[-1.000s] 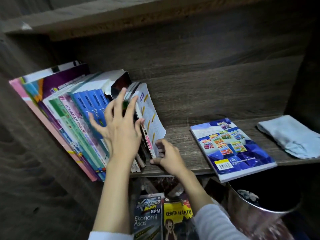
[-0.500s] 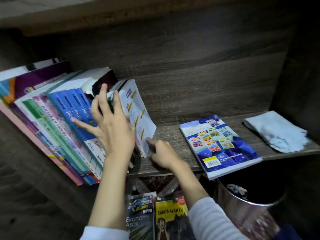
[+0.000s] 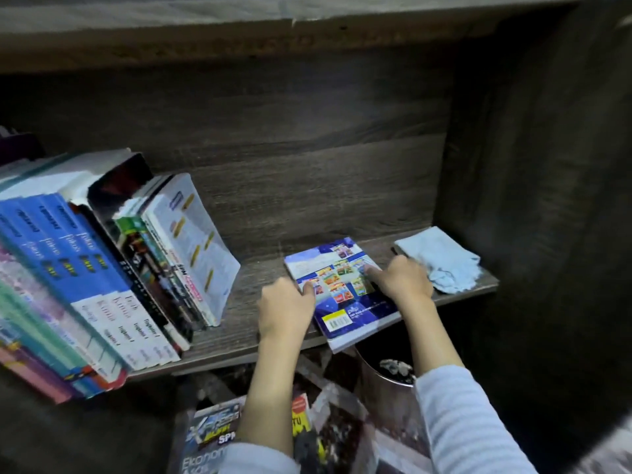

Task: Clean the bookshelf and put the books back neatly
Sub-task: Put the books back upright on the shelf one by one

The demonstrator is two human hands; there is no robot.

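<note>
One dark wood-grain bookshelf (image 3: 307, 165) fills the view, its shelf board running from the left edge to the right side wall. Many books (image 3: 85, 268) stand in a row on the left half of the board, all leaning left with their spines toward the front edge. The rightmost has a pale cover with yellow marks. Below the front edge, toward the right, stands a shiny metal bin (image 3: 379, 398). Left of it lie more books, one reading "Ekonomi" (image 3: 205, 436). On the right half of the board a blue book (image 3: 345, 302) lies flat, barcode side up, its near corner jutting over the front edge. A pale blue cloth (image 3: 441, 258) lies crumpled at the board's right end, just beside the book. The left hand (image 3: 285, 307) grips the blue book's left edge, thumb on the cover. The right hand (image 3: 402, 280) holds its right edge, fingers curled, one fingertip pressed on the cover.
</note>
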